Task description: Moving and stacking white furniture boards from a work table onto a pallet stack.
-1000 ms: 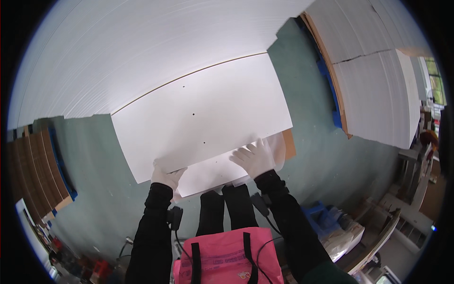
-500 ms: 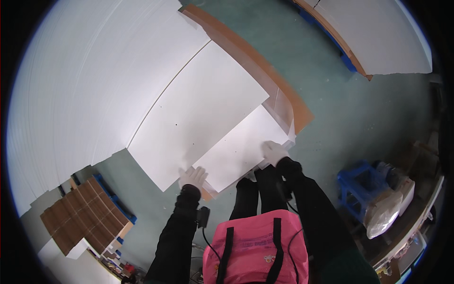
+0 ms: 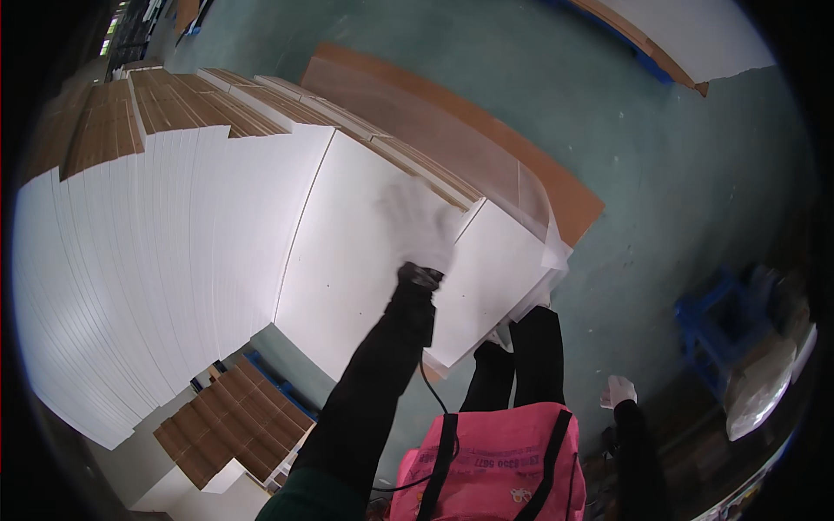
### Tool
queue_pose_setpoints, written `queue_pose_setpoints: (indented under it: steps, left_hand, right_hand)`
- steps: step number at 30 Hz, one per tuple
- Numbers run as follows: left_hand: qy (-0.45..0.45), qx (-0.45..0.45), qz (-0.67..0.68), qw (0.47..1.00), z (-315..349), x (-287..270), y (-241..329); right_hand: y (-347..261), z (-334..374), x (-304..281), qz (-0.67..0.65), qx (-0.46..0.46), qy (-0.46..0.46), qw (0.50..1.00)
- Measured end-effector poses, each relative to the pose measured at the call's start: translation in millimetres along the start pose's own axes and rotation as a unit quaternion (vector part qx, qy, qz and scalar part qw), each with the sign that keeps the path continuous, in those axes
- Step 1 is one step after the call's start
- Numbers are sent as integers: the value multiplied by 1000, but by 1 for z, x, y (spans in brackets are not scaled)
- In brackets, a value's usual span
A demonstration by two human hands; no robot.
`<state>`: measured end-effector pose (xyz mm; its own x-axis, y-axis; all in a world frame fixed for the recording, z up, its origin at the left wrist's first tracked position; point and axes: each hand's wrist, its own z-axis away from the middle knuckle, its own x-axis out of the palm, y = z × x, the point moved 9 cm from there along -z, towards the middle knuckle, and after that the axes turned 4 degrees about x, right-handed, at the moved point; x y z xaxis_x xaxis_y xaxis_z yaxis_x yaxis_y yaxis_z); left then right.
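My left hand [image 3: 419,230], in a white glove, is blurred by motion, but its fingers look spread. It is over a large white panel [image 3: 347,234] with small dark holes, near that panel's far edge; whether it touches is unclear. A smaller white board [image 3: 491,273] is to the right, in front of my legs. Away from the boards, my right hand [image 3: 618,392], also white-gloved, is low over the floor on the right. It appears empty, its fingers loosely extended.
A long row of white panels [image 3: 191,234] with brown edges stands at left. Brown cardboard [image 3: 578,208] and clear plastic film [image 3: 521,187] lie beyond the boards. A blue stool [image 3: 717,326] and a plastic-wrapped bundle [image 3: 760,391] are right. Brown stacked pieces [image 3: 234,425] are lower left.
My left hand has moved from the smaller board's near left corner to over the far part of the large panel. My right hand has left the smaller board and swung out right. The view has shifted.
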<state>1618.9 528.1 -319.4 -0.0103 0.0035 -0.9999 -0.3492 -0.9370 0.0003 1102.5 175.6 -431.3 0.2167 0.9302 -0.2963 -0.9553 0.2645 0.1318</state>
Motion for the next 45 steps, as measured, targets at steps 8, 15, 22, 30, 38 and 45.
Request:
queue_pose_setpoints:
  steps: [8, 15, 22, 30, 38, 45]
  left_hand:
    - [115, -11, 367, 923, 10, -80, 17]
    - [5, -465, 28, 885, -2, 16, -248]
    - [68, -145, -341, 926, -93, 4, -168]
    - [69, -167, 238, 954, 51, -46, -105]
    - [-54, -705, 233, 668, 459, -11, -336]
    - [52, -588, 304, 748, 474, -7, -356]
  right_hand:
    - [-20, 63, 63, -179, 11, -150, 972]
    - [46, 15, 19, -144, 79, -104, 981]
    - [18, 24, 56, -176, 47, -138, 974]
    - [-66, 21, 66, 143, -193, -44, 970]
    - [-361, 239, 231, 187, -654, 24, 733]
    - [-434, 278, 352, 270, -606, 45, 747]
